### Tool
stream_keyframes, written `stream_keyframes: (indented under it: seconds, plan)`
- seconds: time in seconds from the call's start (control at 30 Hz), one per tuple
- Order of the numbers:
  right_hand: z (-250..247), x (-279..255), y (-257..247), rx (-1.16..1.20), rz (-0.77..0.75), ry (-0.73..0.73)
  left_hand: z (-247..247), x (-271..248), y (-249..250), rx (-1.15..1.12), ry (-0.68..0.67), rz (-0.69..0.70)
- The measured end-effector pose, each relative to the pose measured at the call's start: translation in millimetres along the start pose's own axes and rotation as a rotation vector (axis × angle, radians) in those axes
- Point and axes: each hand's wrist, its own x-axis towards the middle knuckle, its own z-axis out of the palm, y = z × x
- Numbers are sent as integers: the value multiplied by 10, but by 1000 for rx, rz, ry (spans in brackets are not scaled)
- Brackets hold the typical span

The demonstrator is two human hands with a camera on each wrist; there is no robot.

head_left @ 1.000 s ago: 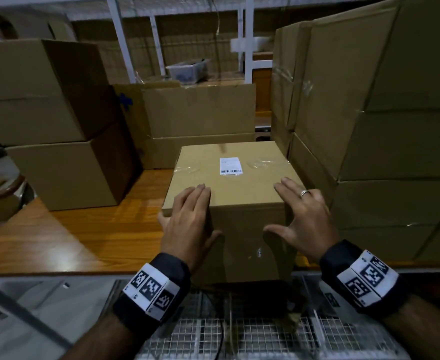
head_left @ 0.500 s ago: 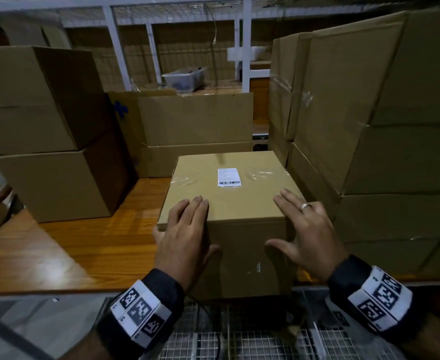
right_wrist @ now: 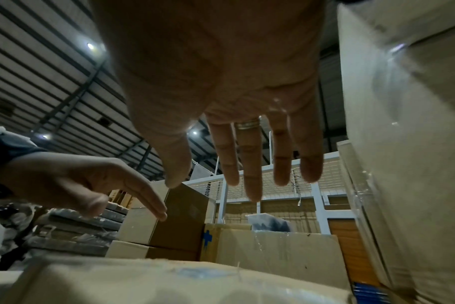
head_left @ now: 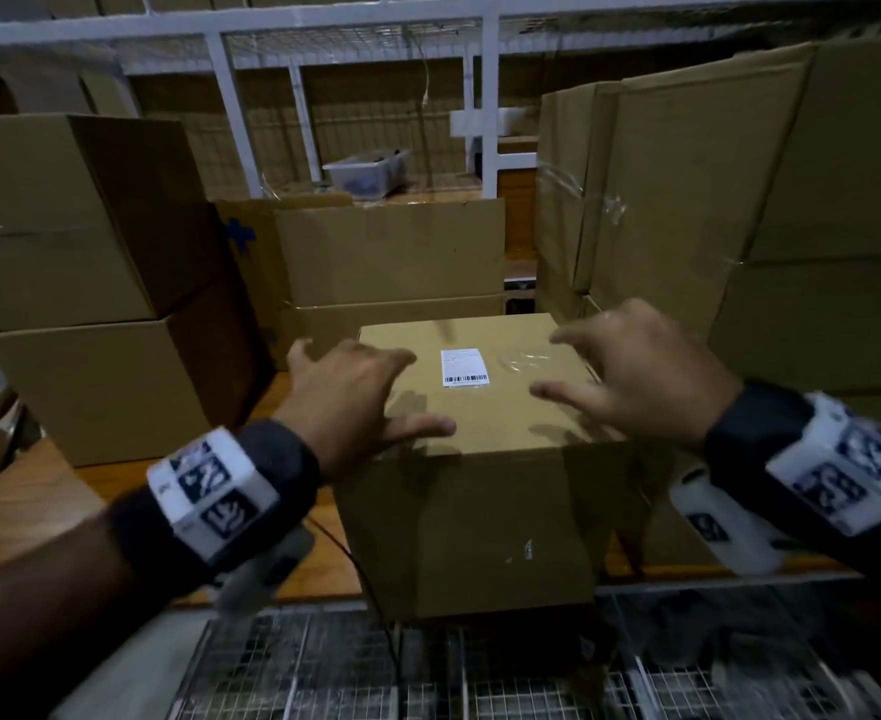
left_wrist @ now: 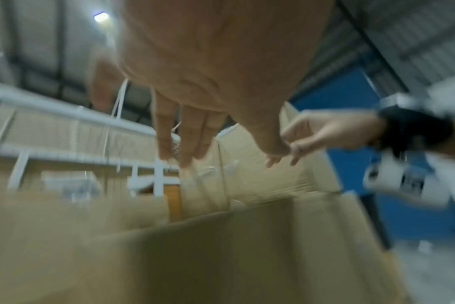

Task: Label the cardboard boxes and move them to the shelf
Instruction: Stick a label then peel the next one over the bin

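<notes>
- The box (head_left: 480, 407) stood on the wooden shelf (head_left: 38, 511), at its front edge, with a barcode label (head_left: 464, 367) already on its top, between the two hands.
- The left hand (head_left: 345, 397) lay over the box's near-left top corner, fingers straight and loosely spread, thumb (head_left: 417, 426) flat along the near edge.
- The right hand (head_left: 630, 371) was over the right side of the top, fingers apart and straight; both wrist views showed it clear of the cardboard, gripping nothing.
- Stacked boxes (head_left: 791, 226) stood just beyond the right fingertips, more boxes (head_left: 90, 278) well off to the left.
- To seat it well, I judged the box should be pushed squarely back with flat palms, clear of the right stack.
- Half a second earlier both hands cupped the near top edge; they had since moved forward over the top and looked lifted off, and the box sat deeper.
</notes>
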Motion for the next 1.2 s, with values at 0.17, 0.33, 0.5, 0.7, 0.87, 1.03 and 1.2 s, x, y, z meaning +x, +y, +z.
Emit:
stream_keyframes:
  seconds: [0.17, 0.33, 0.5, 0.7, 0.87, 1.03, 1.2]
  plan:
    - [-150, 801, -117, 57, -145, -263, -111, 619, -142, 121, -117, 39]
    - [192, 1502, -80, 17, -84, -416, 91, 976, -173, 76, -282, 63]
    - [510, 1770, -5, 80, -50, -493, 282, 1084, -269, -74, -348, 97]
    - [588, 1846, 41, 152, -42, -533, 466, 1114, -354, -79, -349, 148]
    - [612, 1871, 16, 156, -43, -559, 517, 1143, -391, -99, -348, 154]
    - [606, 1877, -7, 157, -51, -587, 530, 1155, -404, -121, -343, 163]
    - [594, 1880, 2, 173, -51, -604, 531, 1137, -393, -123, -338, 158]
